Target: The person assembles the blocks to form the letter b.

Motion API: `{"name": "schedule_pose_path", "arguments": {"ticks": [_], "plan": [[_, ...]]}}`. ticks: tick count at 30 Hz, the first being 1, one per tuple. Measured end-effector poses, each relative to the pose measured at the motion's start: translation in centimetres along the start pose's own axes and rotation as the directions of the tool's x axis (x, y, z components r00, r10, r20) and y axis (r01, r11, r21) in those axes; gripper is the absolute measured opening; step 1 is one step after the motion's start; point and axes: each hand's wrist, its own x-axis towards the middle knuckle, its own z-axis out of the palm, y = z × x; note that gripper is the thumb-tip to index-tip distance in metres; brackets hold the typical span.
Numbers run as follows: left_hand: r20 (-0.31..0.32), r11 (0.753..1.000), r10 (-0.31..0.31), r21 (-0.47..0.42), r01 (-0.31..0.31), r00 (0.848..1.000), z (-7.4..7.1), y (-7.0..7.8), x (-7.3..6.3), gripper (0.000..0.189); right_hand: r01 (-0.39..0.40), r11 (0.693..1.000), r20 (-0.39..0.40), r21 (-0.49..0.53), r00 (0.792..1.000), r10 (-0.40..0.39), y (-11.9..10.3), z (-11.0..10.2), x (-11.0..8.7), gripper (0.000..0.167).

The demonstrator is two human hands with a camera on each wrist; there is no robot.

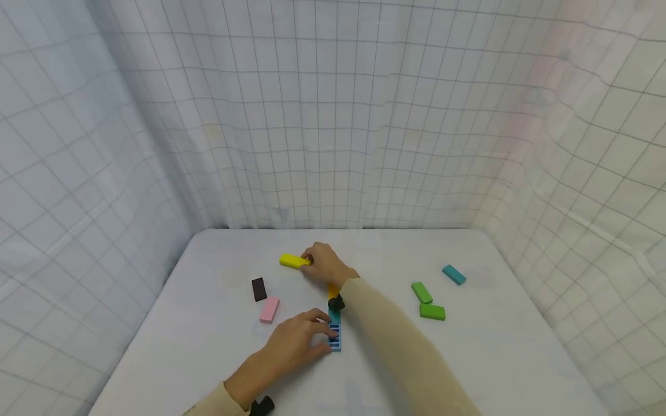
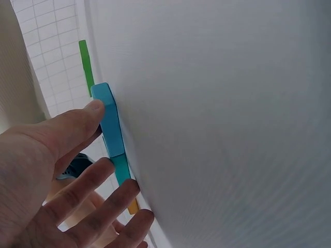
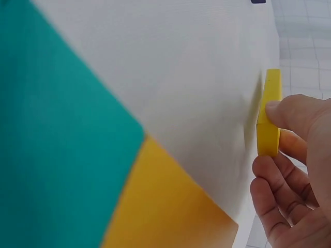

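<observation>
My right hand (image 1: 325,264) pinches one end of a yellow block (image 1: 291,261) at the far middle of the table; the right wrist view shows thumb and fingers on it. My left hand (image 1: 292,342) holds a blue block (image 2: 111,124) between thumb and fingers, close to the table. Dark slots mark that block's top in the head view. End to end with it lies a teal block (image 1: 334,317), followed by an orange block (image 1: 333,292), forming a row. The right forearm and its wrist camera partly hide this row.
A black block (image 1: 259,289) and a pink block (image 1: 269,309) lie on the left of the white table (image 1: 499,346). Toward the right are two green blocks (image 1: 432,312) and another blue-teal block (image 1: 454,274). Gridded white curtains (image 1: 333,115) hang behind and on both sides.
</observation>
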Motion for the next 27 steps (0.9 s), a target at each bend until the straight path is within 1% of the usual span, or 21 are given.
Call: {"name": "schedule_pose_path", "arguments": {"ticks": [5,7,9,12,14,16,19,23,25,27], "plan": [[-0.017,1.0,-0.022,-0.001,0.022,1.0,-0.8,-0.3,-0.1,0.024,0.011,1.0,-0.008,-0.005,1.0,-0.011,-0.9,-0.3,1.0,0.035],[-0.02,0.999,-0.033,-0.014,0.033,0.999,-0.7,-0.3,-0.2,0.024,0.02,1.0,-0.009,-0.002,1.0,-0.02,-1.0,-0.2,1.1,0.035],[-0.008,0.998,-0.048,-0.033,0.047,0.999,-0.3,0.0,-0.5,0.024,0.03,0.999,-0.001,0.012,1.0,-0.03,-0.7,0.1,0.7,0.036],[0.029,0.996,-0.062,-0.059,0.064,0.998,0.8,0.8,-0.9,0.023,0.021,0.999,0.024,0.033,0.999,-0.021,0.3,0.5,-0.7,0.035],[0.032,0.997,-0.048,-0.062,0.05,0.998,1.3,1.3,-0.4,0.024,-0.006,0.999,0.015,0.036,1.0,0.006,1.3,0.0,-1.3,0.034],[0.015,0.998,-0.03,-0.05,0.03,0.999,1.4,1.6,0.4,0.025,-0.019,0.999,-0.021,0.031,1.0,0.02,2.1,-0.8,-1.4,0.033],[-0.011,0.999,-0.032,-0.023,0.032,0.999,1.3,1.8,1.3,0.026,-0.002,1.0,-0.058,0.025,0.998,0.003,3.0,-2.0,-1.1,0.033],[0.012,0.999,-0.041,-0.022,0.041,0.999,1.4,2.0,1.9,0.026,-0.004,1.0,-0.045,0.021,0.999,0.005,4.2,-3.4,-1.5,0.034],[0.017,0.999,-0.029,-0.025,0.03,0.999,1.5,2.0,2.1,0.026,-0.023,1.0,-0.066,0.016,0.998,0.024,4.6,-4.1,-1.9,0.033],[0.008,1.0,-0.012,-0.02,0.012,1.0,1.5,2.0,2.4,0.026,-0.038,0.999,-0.095,0.014,0.995,0.039,5.2,-4.6,-2.4,0.032]]}}
